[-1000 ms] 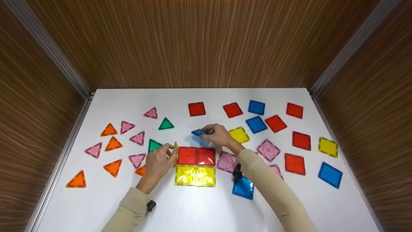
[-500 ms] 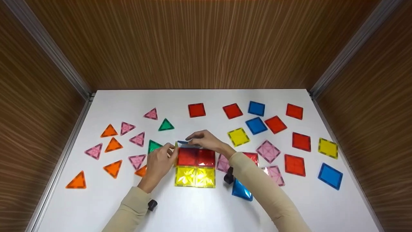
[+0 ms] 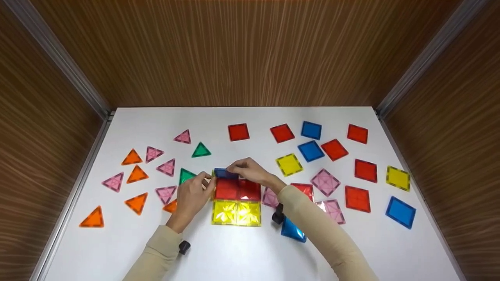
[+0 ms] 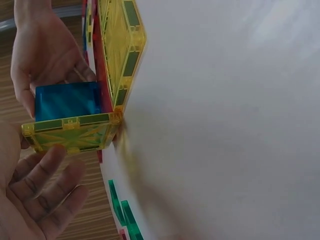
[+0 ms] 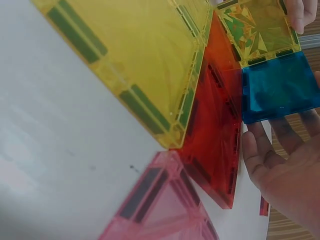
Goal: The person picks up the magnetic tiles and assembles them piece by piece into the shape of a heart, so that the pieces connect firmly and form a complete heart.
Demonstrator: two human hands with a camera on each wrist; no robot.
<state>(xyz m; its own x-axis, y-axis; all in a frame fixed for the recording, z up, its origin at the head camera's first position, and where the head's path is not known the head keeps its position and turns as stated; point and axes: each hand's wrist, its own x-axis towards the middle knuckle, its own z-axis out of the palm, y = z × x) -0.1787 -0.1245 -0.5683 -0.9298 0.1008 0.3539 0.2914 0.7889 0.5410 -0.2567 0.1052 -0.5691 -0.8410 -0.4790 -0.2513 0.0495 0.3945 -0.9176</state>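
My left hand [image 3: 193, 200] pinches a yellow square magnetic tile [image 4: 75, 136] that stands upright at the left side of a flat two-by-two block. That block has two red tiles [image 3: 226, 190] at the back and two yellow tiles [image 3: 225, 213] in front. A blue square magnetic tile [image 3: 223, 174] stands at the back edge of the left red tile, and my right hand [image 3: 250, 171] holds it near its top right. In the right wrist view, the blue tile [image 5: 280, 87] meets the upright yellow tile [image 5: 260, 30] at a corner.
Orange triangles [image 3: 136, 203], pink triangles [image 3: 167, 168] and green triangles [image 3: 201, 150] lie to the left. Loose red squares [image 3: 357, 199], blue squares [image 3: 400, 212], yellow squares [image 3: 289, 164] and pink squares [image 3: 325, 182] spread over the right. Wooden walls [image 3: 250, 54] enclose the white table [image 3: 234, 253].
My right hand has brought the blue tile left and toward me, from behind the block to its back edge, and tipped it upright. My left hand stays at the yellow tile.
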